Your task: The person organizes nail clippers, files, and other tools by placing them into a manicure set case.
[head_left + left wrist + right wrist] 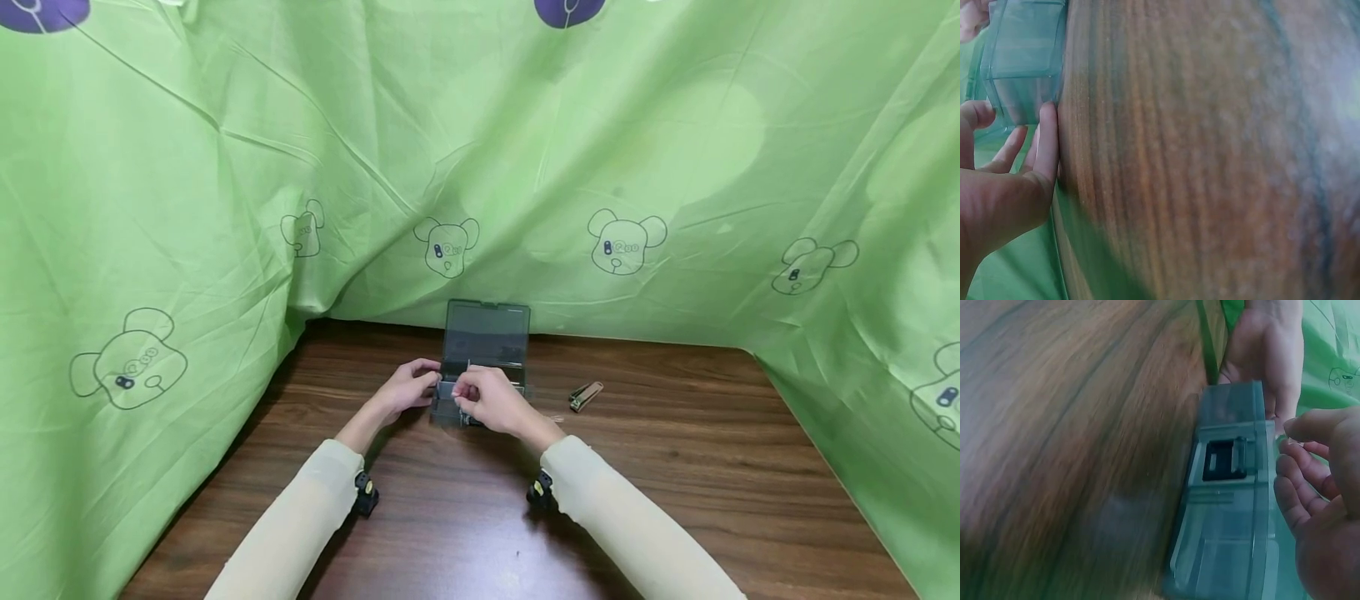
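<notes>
Wood-grain laminate in dark brown forms the worktop (675,500), its streaks running side to side in the head view. Near the far edge of the worktop a translucent grey-green plastic case (483,350) is set, its lid raised upright toward the back. The case serves as the landmark: behind it and to both of its sides the room is closed off by a light green cloth (225,208), creased and hung like a tent, printed with outlined bear heads and, above the case at the top edge, two purple patches. To the right of the case, apart from it, a small metal nail clipper (586,396) lies on the wood.

At the case's front left corner the left hand (407,389) is placed, its fingers (1047,140) laid nearly straight against the case wall, with the thumb curled at the corner; a steadying hold is shown. At the case's front right the right hand (491,400) is held over the open tray with fingertips (1297,428) curled together in a pinch at the rim; what is pinched cannot be made out. Cream sleeves (637,525) cover both forearms in front of the case.
</notes>
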Available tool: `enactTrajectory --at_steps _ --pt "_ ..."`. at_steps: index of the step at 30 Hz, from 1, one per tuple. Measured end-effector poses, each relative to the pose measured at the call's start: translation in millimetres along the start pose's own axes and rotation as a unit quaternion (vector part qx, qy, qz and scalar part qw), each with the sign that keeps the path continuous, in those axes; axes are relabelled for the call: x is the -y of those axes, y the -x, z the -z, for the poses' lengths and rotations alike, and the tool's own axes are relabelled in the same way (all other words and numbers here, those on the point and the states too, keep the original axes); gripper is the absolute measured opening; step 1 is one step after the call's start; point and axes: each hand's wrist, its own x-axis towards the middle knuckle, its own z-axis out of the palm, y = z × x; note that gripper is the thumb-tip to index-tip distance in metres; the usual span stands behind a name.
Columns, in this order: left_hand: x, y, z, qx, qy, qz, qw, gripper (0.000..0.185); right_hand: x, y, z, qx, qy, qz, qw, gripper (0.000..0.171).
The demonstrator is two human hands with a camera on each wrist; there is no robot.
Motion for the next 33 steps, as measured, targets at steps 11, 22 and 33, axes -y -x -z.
enactTrajectory --at_steps 11,22,33 --pt "-1.2 -0.3 -0.7 0.0 0.003 0.003 1.0 0.044 2 -4 -11 0.014 -0.003 -0.026 1.0 0.003" --pt "0.4 -2.0 0.0 -0.001 -0.002 0.003 1.0 0.044 -4 10 19 -0.004 -0.018 -0.028 0.999 0.011" --pt "1.5 -3.3 0.3 0.0 -0.009 -0.002 1.0 0.044 -38 44 67 -0.027 0.001 -0.057 0.998 0.009"
